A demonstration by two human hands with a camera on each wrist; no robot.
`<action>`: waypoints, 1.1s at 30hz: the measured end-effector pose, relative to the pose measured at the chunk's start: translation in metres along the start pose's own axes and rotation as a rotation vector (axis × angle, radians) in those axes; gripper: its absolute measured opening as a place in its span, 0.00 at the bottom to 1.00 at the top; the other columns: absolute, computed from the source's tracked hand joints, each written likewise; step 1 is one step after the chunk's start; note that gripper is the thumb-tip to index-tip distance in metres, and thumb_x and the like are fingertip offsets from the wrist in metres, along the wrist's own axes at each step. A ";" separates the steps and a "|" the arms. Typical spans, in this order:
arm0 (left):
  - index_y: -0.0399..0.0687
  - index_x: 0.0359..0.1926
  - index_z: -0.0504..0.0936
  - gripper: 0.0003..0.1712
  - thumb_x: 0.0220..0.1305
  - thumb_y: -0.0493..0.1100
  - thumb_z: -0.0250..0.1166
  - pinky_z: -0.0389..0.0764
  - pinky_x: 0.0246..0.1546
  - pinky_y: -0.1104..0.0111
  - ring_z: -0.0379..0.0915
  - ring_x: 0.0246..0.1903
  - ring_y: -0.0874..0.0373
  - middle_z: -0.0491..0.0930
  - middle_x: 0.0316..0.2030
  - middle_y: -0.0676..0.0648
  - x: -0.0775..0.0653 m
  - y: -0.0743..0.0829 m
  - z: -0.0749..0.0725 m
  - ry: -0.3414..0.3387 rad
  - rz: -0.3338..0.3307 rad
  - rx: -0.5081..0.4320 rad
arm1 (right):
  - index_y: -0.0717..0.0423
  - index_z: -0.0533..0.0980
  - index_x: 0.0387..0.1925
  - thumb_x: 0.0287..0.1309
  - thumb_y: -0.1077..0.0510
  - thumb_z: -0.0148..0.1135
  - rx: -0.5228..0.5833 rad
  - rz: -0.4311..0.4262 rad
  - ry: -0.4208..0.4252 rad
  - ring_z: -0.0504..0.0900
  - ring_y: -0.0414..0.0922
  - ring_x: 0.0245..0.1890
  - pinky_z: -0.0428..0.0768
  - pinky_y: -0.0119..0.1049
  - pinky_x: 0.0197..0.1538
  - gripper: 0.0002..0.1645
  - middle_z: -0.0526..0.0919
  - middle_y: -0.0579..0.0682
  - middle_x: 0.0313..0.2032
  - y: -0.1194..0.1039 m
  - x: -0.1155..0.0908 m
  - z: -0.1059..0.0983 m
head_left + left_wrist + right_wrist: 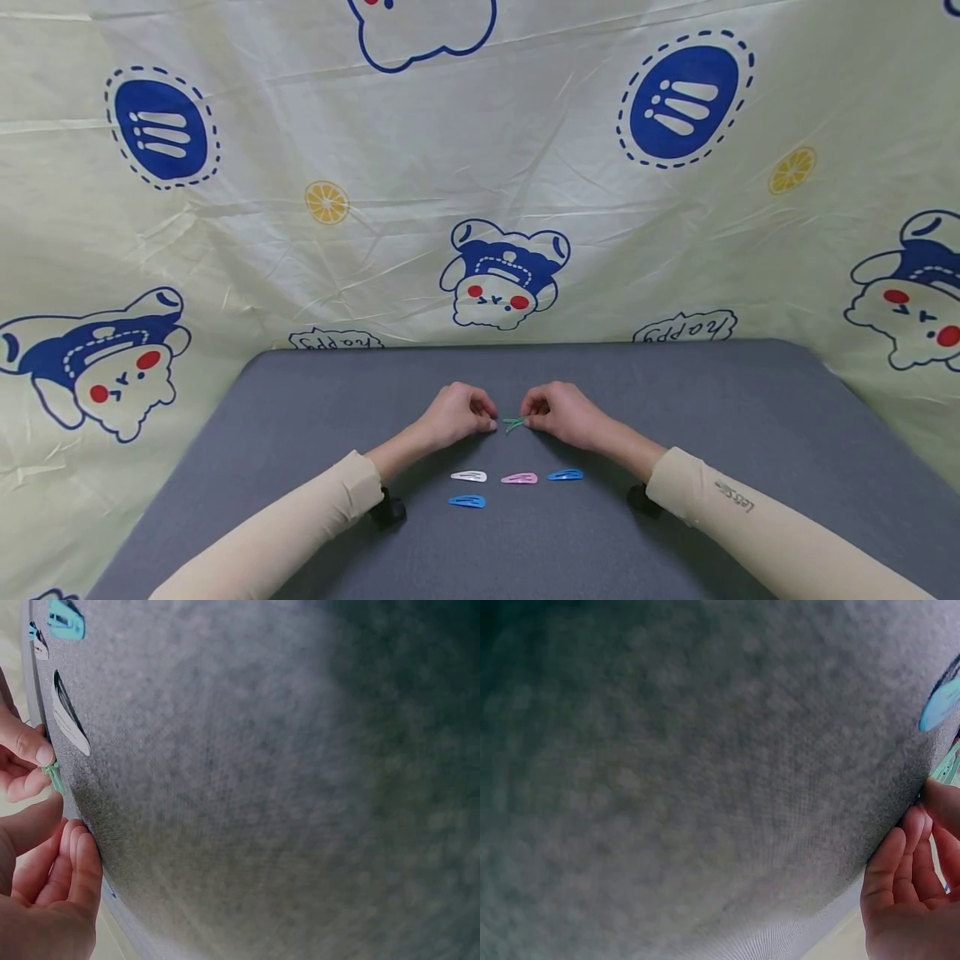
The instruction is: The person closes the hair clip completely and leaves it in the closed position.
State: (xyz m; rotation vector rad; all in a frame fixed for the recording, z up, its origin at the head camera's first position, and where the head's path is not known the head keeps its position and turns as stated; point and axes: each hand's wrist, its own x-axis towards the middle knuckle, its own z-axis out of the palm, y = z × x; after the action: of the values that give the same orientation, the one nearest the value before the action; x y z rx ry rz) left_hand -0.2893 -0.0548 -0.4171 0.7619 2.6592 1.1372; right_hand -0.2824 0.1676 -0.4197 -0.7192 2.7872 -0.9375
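A green snap hair clip (513, 423), its parts spread apart, is pinched at one end between the thumb and fingers of my right hand (566, 414). The right wrist view shows part of the same green clip (946, 769) beyond the thumb. Just left of the clip is my left hand (459, 412), its fingers loosely bent. In the left wrist view, the left hand (56, 881) has a gap between thumb and fingers, with nothing seen in it, and the clip's free end lies close to the thumb tip.
Nearer the body, a white hair clip (468, 476), a pink one (519, 478) and a blue one (565, 474) lie in a row on the grey table (360, 375). Another blue clip (467, 501) lies below the white one. A printed curtain (525, 150) hangs behind.
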 end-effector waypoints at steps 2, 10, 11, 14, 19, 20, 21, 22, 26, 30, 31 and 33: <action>0.41 0.34 0.86 0.04 0.56 0.34 0.72 0.73 0.27 0.72 0.72 0.25 0.63 0.80 0.24 0.54 0.000 -0.001 0.000 -0.001 0.008 -0.005 | 0.54 0.83 0.33 0.60 0.62 0.67 -0.018 -0.009 -0.003 0.74 0.41 0.30 0.74 0.38 0.38 0.01 0.79 0.41 0.27 0.000 -0.001 0.000; 0.41 0.37 0.86 0.05 0.57 0.34 0.72 0.74 0.27 0.72 0.73 0.26 0.63 0.80 0.26 0.54 -0.003 -0.003 -0.001 -0.030 0.031 -0.032 | 0.51 0.84 0.33 0.60 0.63 0.67 -0.021 0.004 0.003 0.74 0.42 0.31 0.75 0.39 0.39 0.04 0.80 0.41 0.28 -0.004 -0.009 -0.003; 0.41 0.37 0.86 0.05 0.58 0.34 0.72 0.75 0.27 0.72 0.73 0.26 0.63 0.80 0.26 0.54 -0.003 -0.004 -0.001 -0.032 0.032 -0.033 | 0.50 0.84 0.33 0.60 0.63 0.67 -0.016 0.010 0.006 0.74 0.42 0.31 0.75 0.39 0.40 0.04 0.80 0.40 0.28 -0.005 -0.010 -0.003; 0.42 0.37 0.87 0.06 0.58 0.35 0.72 0.75 0.26 0.72 0.73 0.26 0.62 0.80 0.26 0.54 -0.004 -0.003 -0.002 -0.037 0.031 -0.035 | 0.49 0.84 0.33 0.61 0.62 0.67 -0.001 0.017 0.023 0.74 0.42 0.32 0.75 0.38 0.40 0.05 0.80 0.40 0.29 -0.007 -0.012 -0.004; 0.42 0.39 0.87 0.06 0.59 0.35 0.71 0.76 0.26 0.70 0.74 0.28 0.60 0.81 0.28 0.54 -0.007 -0.001 -0.006 -0.038 0.038 -0.063 | 0.49 0.83 0.34 0.61 0.63 0.66 0.020 0.004 0.049 0.74 0.42 0.32 0.76 0.38 0.39 0.05 0.79 0.40 0.29 -0.013 -0.017 -0.005; 0.41 0.39 0.87 0.06 0.59 0.35 0.71 0.76 0.26 0.70 0.74 0.28 0.60 0.81 0.28 0.54 -0.008 0.000 -0.006 -0.037 0.040 -0.070 | 0.49 0.83 0.34 0.61 0.63 0.66 0.023 -0.002 0.052 0.74 0.42 0.32 0.76 0.38 0.38 0.05 0.79 0.40 0.29 -0.014 -0.018 -0.006; 0.41 0.39 0.86 0.06 0.59 0.35 0.71 0.77 0.26 0.70 0.74 0.29 0.59 0.81 0.29 0.53 -0.009 0.000 -0.007 -0.035 0.043 -0.079 | 0.49 0.83 0.35 0.61 0.63 0.66 0.027 -0.006 0.055 0.74 0.42 0.31 0.76 0.38 0.38 0.05 0.79 0.40 0.29 -0.015 -0.019 -0.006; 0.41 0.40 0.86 0.07 0.60 0.35 0.71 0.77 0.27 0.70 0.74 0.29 0.59 0.81 0.29 0.53 -0.010 0.001 -0.008 -0.034 0.045 -0.088 | 0.50 0.83 0.35 0.61 0.63 0.66 0.030 -0.010 0.059 0.74 0.42 0.31 0.76 0.37 0.37 0.04 0.79 0.40 0.29 -0.017 -0.020 -0.006; 0.42 0.41 0.86 0.07 0.60 0.36 0.71 0.77 0.28 0.69 0.75 0.30 0.59 0.82 0.30 0.53 -0.012 0.004 -0.010 -0.030 0.057 -0.102 | 0.53 0.83 0.35 0.61 0.63 0.66 0.035 -0.031 0.077 0.74 0.42 0.30 0.77 0.36 0.35 0.03 0.78 0.41 0.28 -0.021 -0.024 -0.007; 0.41 0.41 0.86 0.09 0.59 0.36 0.71 0.77 0.29 0.69 0.76 0.31 0.59 0.82 0.30 0.54 -0.015 0.006 -0.014 -0.020 0.070 -0.107 | 0.53 0.82 0.36 0.62 0.64 0.65 0.046 -0.034 0.101 0.74 0.42 0.31 0.77 0.35 0.36 0.04 0.78 0.41 0.29 -0.026 -0.029 -0.007; 0.41 0.41 0.86 0.09 0.59 0.36 0.72 0.76 0.29 0.69 0.76 0.31 0.59 0.82 0.30 0.53 -0.016 0.006 -0.015 -0.014 0.075 -0.110 | 0.53 0.82 0.36 0.62 0.64 0.65 0.050 -0.032 0.109 0.75 0.42 0.31 0.77 0.36 0.36 0.04 0.78 0.41 0.29 -0.027 -0.030 -0.008; 0.39 0.41 0.86 0.10 0.58 0.36 0.72 0.76 0.30 0.69 0.76 0.32 0.59 0.82 0.30 0.53 -0.018 0.007 -0.016 -0.001 0.083 -0.114 | 0.52 0.82 0.36 0.61 0.64 0.65 0.056 -0.035 0.130 0.75 0.42 0.31 0.77 0.35 0.36 0.04 0.78 0.41 0.30 -0.030 -0.032 -0.008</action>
State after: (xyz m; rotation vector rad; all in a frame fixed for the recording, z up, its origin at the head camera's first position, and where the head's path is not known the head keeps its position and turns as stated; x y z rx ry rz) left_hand -0.2765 -0.0703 -0.4017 0.8578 2.5575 1.2958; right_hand -0.2440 0.1666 -0.3969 -0.7263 2.8545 -1.1014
